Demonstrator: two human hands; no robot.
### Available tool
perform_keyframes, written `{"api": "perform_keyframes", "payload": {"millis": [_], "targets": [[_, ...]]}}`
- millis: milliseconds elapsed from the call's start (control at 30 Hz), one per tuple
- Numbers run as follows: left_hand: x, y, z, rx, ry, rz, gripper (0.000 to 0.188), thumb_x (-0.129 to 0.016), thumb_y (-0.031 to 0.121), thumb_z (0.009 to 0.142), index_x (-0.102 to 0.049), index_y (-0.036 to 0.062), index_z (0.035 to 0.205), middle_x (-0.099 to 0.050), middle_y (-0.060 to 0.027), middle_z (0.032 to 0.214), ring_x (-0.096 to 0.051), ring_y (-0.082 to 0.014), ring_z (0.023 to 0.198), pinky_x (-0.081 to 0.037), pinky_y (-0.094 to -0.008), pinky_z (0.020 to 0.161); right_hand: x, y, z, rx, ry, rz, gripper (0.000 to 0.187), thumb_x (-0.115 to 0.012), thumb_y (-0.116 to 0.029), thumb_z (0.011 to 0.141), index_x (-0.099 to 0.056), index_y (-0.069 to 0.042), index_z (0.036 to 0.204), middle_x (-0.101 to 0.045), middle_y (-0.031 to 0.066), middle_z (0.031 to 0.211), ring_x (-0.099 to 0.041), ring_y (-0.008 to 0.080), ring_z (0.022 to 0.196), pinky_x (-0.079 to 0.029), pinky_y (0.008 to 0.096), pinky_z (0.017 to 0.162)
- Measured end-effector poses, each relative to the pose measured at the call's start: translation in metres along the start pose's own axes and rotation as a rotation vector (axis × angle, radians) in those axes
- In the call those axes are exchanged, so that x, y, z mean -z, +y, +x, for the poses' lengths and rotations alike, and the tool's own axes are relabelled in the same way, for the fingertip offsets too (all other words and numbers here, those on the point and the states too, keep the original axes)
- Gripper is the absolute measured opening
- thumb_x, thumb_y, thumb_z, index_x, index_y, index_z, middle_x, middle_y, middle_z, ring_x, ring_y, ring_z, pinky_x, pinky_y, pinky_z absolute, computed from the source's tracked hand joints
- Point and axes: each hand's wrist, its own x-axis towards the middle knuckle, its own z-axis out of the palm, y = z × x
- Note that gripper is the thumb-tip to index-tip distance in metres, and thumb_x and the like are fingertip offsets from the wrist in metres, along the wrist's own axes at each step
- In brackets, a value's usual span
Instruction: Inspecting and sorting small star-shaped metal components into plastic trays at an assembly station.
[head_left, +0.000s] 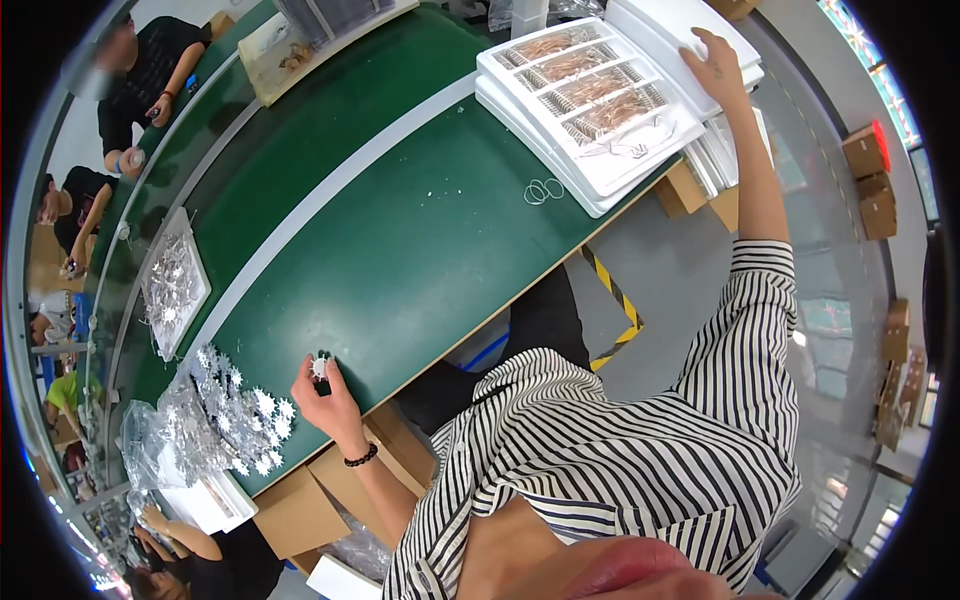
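Head view: left fingers (306, 380) pinch a spiky white piece (319, 367).

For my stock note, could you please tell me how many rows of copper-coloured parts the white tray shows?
4: farthest row, second row, third row and nearest row, all in the top white tray. Not counted: loose wires. Trays beneath may hide more.
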Motion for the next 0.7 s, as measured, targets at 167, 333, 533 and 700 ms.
{"api": "perform_keyframes", "payload": {"millis": [167, 333, 533, 700], "targets": [[-0.006, -0.003, 0.002, -0.033, 0.003, 0.018, 0.034, -0.073, 0.019, 0.092, -0.068, 0.0029, 0.121, -0.064, -0.0111, 0.104, -0.058, -0.0229, 0.088, -0.049, -0.0331, 0.082, 0.000, -0.001, 0.004, 0.239, -0.163, -0.095, 0.026, -0.069, -0.017, 0.092, -0.065, -0.001, 0.113, -0.068, 0.0142, 0.103, -0.063, 0.0355, 0.087, -0.050, 0.0424, 0.078], [-0.003, -0.014, 0.004, -0.077, 0.028, 0.022, 0.029, -0.075, 0.016, 0.091, -0.068, 0.0015, 0.114, -0.068, -0.0105, 0.099, -0.060, -0.0218, 0.083, -0.050, -0.0317, 0.077, 0.047, -0.121, 0.008, 0.345, 0.130, 0.016, 0.023, -0.064, -0.018, 0.098, -0.063, -0.002, 0.114, -0.067, 0.0154, 0.105, -0.065, 0.0302, 0.090, -0.052, 0.0383, 0.080], [0.014, -0.015, 0.004, 0.210, 0.277, -0.648, 0.022, -0.068, 0.011, 0.096, -0.061, -0.0010, 0.114, -0.066, -0.0087, 0.096, -0.062, -0.0160, 0.080, -0.052, -0.0272, 0.076, 0.118, -0.360, -0.104, 0.534, 0.025, 0.318, 0.028, -0.070, -0.003, 0.091, -0.062, -0.001, 0.118, -0.066, 0.0145, 0.118, -0.064, 0.0301, 0.109, -0.050, 0.0393, 0.097], [0.048, -0.013, -0.020, 0.403, 0.460, -0.840, 0.023, -0.064, 0.011, 0.099, -0.056, 0.0012, 0.118, -0.062, -0.0092, 0.096, -0.063, -0.0154, 0.082, -0.054, -0.0271, 0.075, 0.061, -0.437, -0.197, 0.863, -0.373, 0.681, 0.025, -0.066, -0.003, 0.086, -0.059, -0.003, 0.110, -0.062, 0.0114, 0.121, -0.060, 0.0319, 0.118, -0.048, 0.0416, 0.100]]}}
